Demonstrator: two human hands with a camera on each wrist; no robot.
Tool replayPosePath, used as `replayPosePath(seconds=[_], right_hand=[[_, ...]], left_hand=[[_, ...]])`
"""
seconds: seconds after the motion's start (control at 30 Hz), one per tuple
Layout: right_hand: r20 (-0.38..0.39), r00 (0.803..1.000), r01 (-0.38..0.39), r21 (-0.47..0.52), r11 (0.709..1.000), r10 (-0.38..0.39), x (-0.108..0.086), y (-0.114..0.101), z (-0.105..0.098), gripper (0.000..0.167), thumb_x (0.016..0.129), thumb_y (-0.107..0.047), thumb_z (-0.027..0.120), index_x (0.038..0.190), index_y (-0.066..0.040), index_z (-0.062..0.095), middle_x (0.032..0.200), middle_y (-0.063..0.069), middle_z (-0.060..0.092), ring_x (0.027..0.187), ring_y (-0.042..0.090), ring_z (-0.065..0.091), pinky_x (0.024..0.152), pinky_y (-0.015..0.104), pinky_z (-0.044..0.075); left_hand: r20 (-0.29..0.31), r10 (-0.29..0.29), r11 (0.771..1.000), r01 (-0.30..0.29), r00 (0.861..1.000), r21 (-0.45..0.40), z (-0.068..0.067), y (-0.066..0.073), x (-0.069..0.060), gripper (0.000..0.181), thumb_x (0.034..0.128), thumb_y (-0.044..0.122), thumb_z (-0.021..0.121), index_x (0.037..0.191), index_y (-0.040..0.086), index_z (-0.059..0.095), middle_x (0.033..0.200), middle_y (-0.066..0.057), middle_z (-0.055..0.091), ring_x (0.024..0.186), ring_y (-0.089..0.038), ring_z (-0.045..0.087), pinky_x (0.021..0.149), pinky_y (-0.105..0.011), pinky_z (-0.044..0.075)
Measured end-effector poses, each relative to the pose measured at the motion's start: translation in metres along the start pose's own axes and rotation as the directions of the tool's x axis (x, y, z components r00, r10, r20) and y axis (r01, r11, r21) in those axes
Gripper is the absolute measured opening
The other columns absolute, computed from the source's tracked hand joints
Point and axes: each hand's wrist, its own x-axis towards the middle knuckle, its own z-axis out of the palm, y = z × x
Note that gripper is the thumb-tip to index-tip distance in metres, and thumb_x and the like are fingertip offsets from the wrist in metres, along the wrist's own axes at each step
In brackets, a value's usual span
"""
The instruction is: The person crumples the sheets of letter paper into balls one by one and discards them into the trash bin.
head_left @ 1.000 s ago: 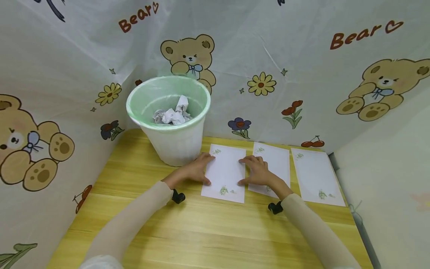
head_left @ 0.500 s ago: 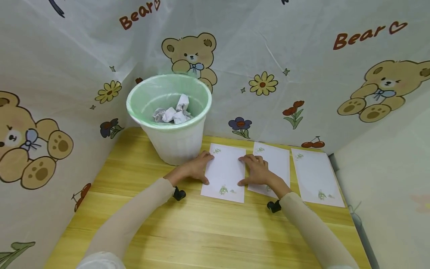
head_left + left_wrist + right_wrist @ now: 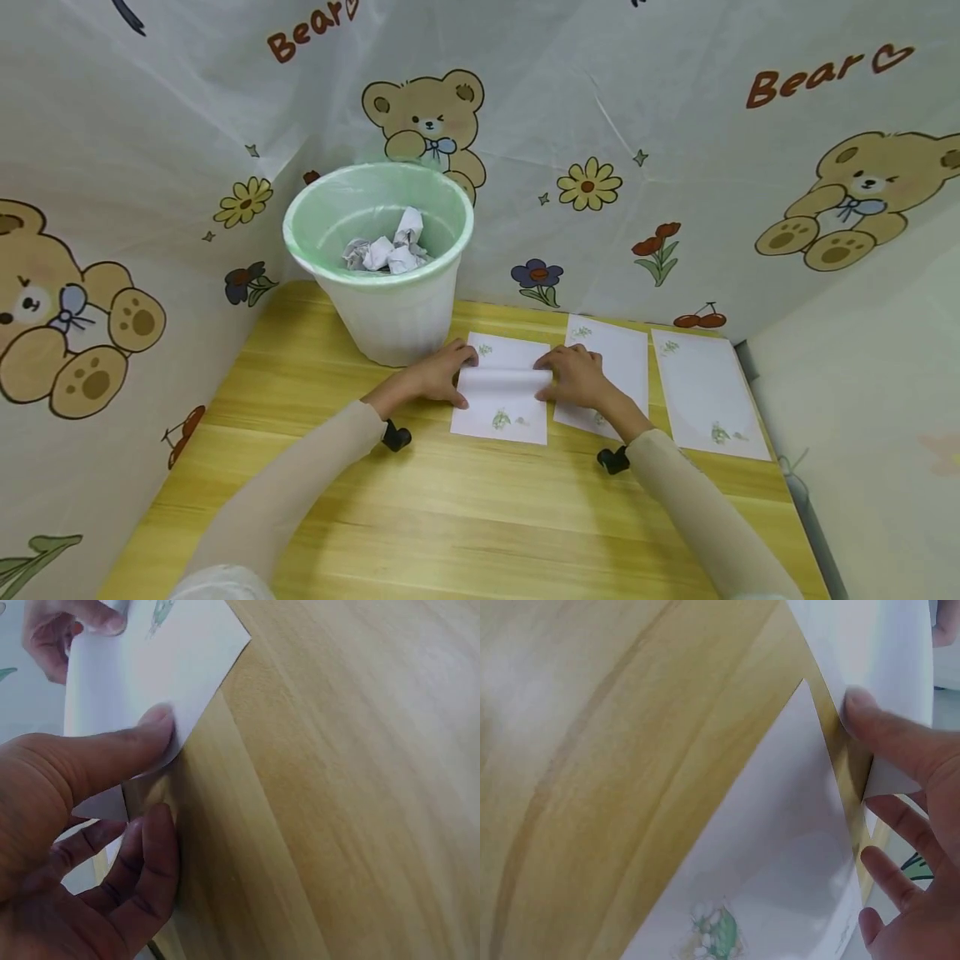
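A white sheet of paper (image 3: 501, 421) with green floral prints lies on the wooden table, buckled up into a ridge across its middle. At its left edge my left hand (image 3: 435, 375) pinches the paper between thumb and fingers. My right hand (image 3: 576, 377) does the same at the right edge. In the left wrist view the left thumb (image 3: 124, 750) lies on top of the paper near its edge. The right thumb (image 3: 892, 735) presses the sheet in the right wrist view, its other fingers spread below. A second matching sheet (image 3: 622, 367) is partly under the right hand.
A third sheet (image 3: 708, 396) lies at the table's right side. Behind my left hand stands a white bin (image 3: 397, 321) with a green liner, holding crumpled paper (image 3: 401, 250). A bear-printed sheet of fabric (image 3: 517, 242) hangs at the back of the table (image 3: 465, 525).
The flat sheet between my hands has bulged into a raised fold, its top and bottom edges drawn closer together. Both hands stay in nearly the same place.
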Motion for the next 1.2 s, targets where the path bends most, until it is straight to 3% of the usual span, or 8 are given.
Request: replayPosePath(seconds=[0.17,0.4,0.67,0.8,0.93,1.0,1.13,1.2], right_hand=[[-0.052,0.998,-0.025,0.08,0.996,0.03,0.002,-0.001,0.007,0.023,0.091,-0.027,0.088,0.111,-0.016,0.083,0.117,0.006,0.081,0.117,0.037,0.06,0.102,0.069,0.029],[-0.071,0.994,-0.07,0.102,0.992,0.077,0.002,-0.007,0.01,0.022,0.093,-0.025,0.086,0.11,-0.012,0.084,0.118,0.009,0.082,0.12,0.038,0.061,0.106,0.07,0.028],[-0.095,0.993,-0.053,0.125,0.991,0.065,-0.001,-0.007,0.008,0.023,0.095,-0.026,0.084,0.113,-0.013,0.083,0.121,0.01,0.081,0.105,0.031,0.059,0.094,0.06,0.03],[-0.138,0.988,-0.027,0.244,0.969,0.062,-0.01,-0.008,0.003,0.017,0.098,-0.023,0.08,0.112,-0.012,0.082,0.114,0.011,0.08,0.104,0.031,0.059,0.096,0.058,0.03],[-0.157,0.982,-0.023,0.433,0.901,0.101,-0.02,-0.013,0.001,0.014,0.103,-0.023,0.075,0.111,-0.012,0.078,0.106,0.012,0.075,0.103,0.029,0.059,0.096,0.046,0.041],[-0.157,0.979,-0.025,0.53,0.848,0.127,-0.025,-0.018,0.001,0.019,0.104,-0.025,0.073,0.116,-0.011,0.076,0.109,0.014,0.073,0.103,0.027,0.062,0.089,0.039,0.05],[-0.156,0.97,-0.028,0.686,0.727,0.185,-0.036,-0.029,-0.001,0.031,0.106,-0.027,0.072,0.129,-0.007,0.072,0.12,0.018,0.072,0.103,0.021,0.068,0.09,0.034,0.059],[-0.164,0.964,-0.025,0.728,0.685,0.209,-0.041,-0.035,-0.003,0.032,0.105,-0.026,0.073,0.13,-0.005,0.071,0.12,0.015,0.073,0.102,0.017,0.069,0.091,0.033,0.061]], left_hand=[[-0.063,0.01,1.0,-0.01,0.998,0.0,0.006,-0.006,0.002,0.034,0.0966,0.014,0.082,0.127,0.007,0.069,0.123,-0.011,0.067,0.099,-0.022,0.06,0.095,-0.038,0.053],[-0.124,-0.03,0.999,0.025,0.992,-0.044,0.009,-0.011,0.005,0.016,0.0983,0.01,0.078,0.114,0.01,0.077,0.095,-0.006,0.072,0.074,-0.016,0.055,0.069,-0.028,0.046],[-0.236,0.048,0.998,-0.053,0.97,-0.015,0.015,-0.015,0.0,0.005,0.0974,0.01,0.078,0.103,0.009,0.079,0.089,-0.005,0.066,0.079,-0.017,0.054,0.076,-0.031,0.044],[-0.276,0.011,0.986,-0.056,0.961,-0.155,0.016,-0.01,-0.007,0.005,0.1004,0.013,0.075,0.105,0.012,0.076,0.1,-0.005,0.073,0.092,-0.018,0.062,0.085,-0.032,0.051],[-0.322,-0.043,0.93,-0.08,0.946,-0.359,0.015,-0.002,-0.016,0.006,0.1053,0.017,0.071,0.106,0.011,0.07,0.108,-0.007,0.075,0.102,-0.021,0.068,0.089,-0.037,0.059],[-0.345,-0.058,0.89,-0.108,0.937,-0.442,0.013,0.002,-0.02,0.011,0.1068,0.019,0.069,0.11,0.009,0.068,0.111,-0.01,0.076,0.102,-0.021,0.07,0.088,-0.035,0.06],[-0.395,-0.081,0.816,-0.167,0.915,-0.554,0.011,0.012,-0.03,0.02,0.1059,0.018,0.071,0.119,0.003,0.068,0.116,-0.017,0.078,0.097,-0.017,0.073,0.081,-0.026,0.06],[-0.421,-0.091,0.788,-0.193,0.902,-0.584,0.011,0.018,-0.034,0.023,0.1044,0.016,0.073,0.122,0.001,0.068,0.116,-0.02,0.078,0.095,-0.016,0.073,0.08,-0.024,0.06]])
